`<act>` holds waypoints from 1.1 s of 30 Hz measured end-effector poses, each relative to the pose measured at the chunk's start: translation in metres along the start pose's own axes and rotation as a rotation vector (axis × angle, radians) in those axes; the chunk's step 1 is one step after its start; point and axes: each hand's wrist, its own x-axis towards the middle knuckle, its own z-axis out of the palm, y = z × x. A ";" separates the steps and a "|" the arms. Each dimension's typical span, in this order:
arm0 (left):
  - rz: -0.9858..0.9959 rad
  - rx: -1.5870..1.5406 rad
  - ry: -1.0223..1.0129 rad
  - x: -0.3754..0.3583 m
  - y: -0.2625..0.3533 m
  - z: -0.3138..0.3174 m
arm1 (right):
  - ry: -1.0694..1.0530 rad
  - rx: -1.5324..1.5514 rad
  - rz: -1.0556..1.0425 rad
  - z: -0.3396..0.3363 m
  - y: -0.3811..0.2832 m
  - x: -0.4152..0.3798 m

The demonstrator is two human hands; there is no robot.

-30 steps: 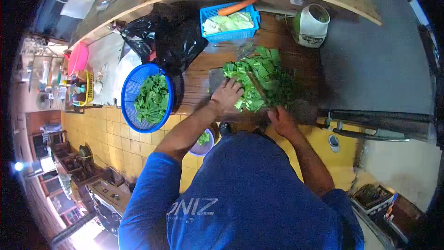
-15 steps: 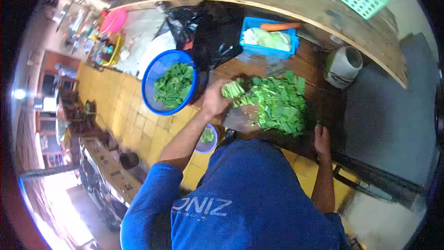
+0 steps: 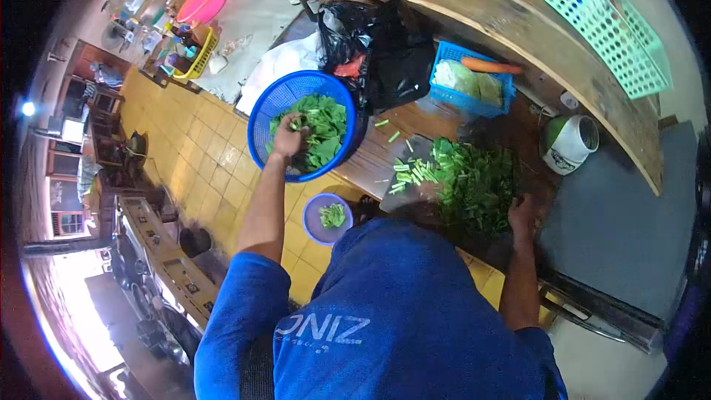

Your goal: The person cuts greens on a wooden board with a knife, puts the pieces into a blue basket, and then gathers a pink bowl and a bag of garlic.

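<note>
My left hand [image 3: 287, 135] is inside the blue colander [image 3: 259, 107], its fingers curled among the leafy greens [image 3: 324, 122]; a little green shows at the fingertips. Near the right side of the cut greens [image 3: 474, 178] on the wooden table is my right hand [image 3: 521, 215], fingers bent; what it holds, if anything, is too dark to make out. Short cut stems [image 3: 415, 172] lie left of the cut leaves, on a board at the table's front. Two loose stem pieces rest farther back.
Below the colander stands a purple bowl [image 3: 310, 226] with some green pieces. Behind the greens is a blue basket [image 3: 474, 107] with a carrot and cabbage. A white container [image 3: 572, 144] stands right. A wooden shelf [image 3: 511, 26] overhangs the back, holding a green basket [image 3: 607, 37].
My left hand has moved left from the cut stems into the colander. The stem bundle it held is gone from there, and loose stems lie on the board. The view has shifted.
</note>
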 end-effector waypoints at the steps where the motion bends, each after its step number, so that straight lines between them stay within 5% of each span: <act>1: 0.084 -0.030 -0.050 0.013 -0.019 -0.004 | 0.022 -0.129 0.091 -0.030 -0.055 -0.024; 2: 0.078 -0.035 -0.050 0.019 -0.020 -0.011 | 0.028 -0.197 0.131 -0.033 -0.079 -0.032; 4: 0.430 0.752 0.073 0.020 -0.007 -0.024 | 0.160 -0.209 0.015 -0.026 -0.108 -0.044; 5: 0.445 0.746 0.100 0.012 0.004 -0.027 | 0.294 -0.150 -0.141 -0.018 -0.115 -0.043; 10: 0.514 0.614 -0.014 0.027 0.023 -0.052 | 0.275 -0.047 -0.321 -0.001 -0.213 -0.066; 12: 0.715 0.560 0.086 0.038 0.015 -0.059 | 0.279 0.074 -0.412 0.007 -0.234 -0.074; 13: 0.609 0.497 0.080 0.042 0.016 -0.062 | 0.282 0.058 -0.390 0.005 -0.246 -0.080; 14: 0.814 0.520 0.120 0.046 0.013 -0.065 | 0.260 0.049 -0.358 0.002 -0.256 -0.086; 16: 0.466 0.222 -0.066 0.051 0.001 -0.072 | 0.246 0.028 -0.308 -0.005 -0.254 -0.090; 19: 0.490 0.350 -0.096 0.041 0.001 -0.066 | 0.266 0.111 -0.280 -0.003 -0.244 -0.095; 22: 0.801 0.660 0.024 0.045 -0.003 -0.045 | 0.199 0.074 -0.221 -0.002 -0.243 -0.102; 25: 0.511 0.889 -0.069 0.063 -0.007 -0.037 | 0.176 0.078 -0.234 0.004 -0.245 -0.114; 30: 0.354 0.820 -0.025 0.065 0.000 -0.040 | 0.111 -0.007 -0.259 0.012 -0.242 -0.131; 32: 0.697 0.588 0.065 0.080 -0.023 -0.045 | 0.023 0.003 -0.200 0.001 -0.256 -0.145; 33: 0.516 0.493 0.036 0.071 -0.013 -0.045 | 0.037 -0.015 -0.228 0.007 -0.248 -0.143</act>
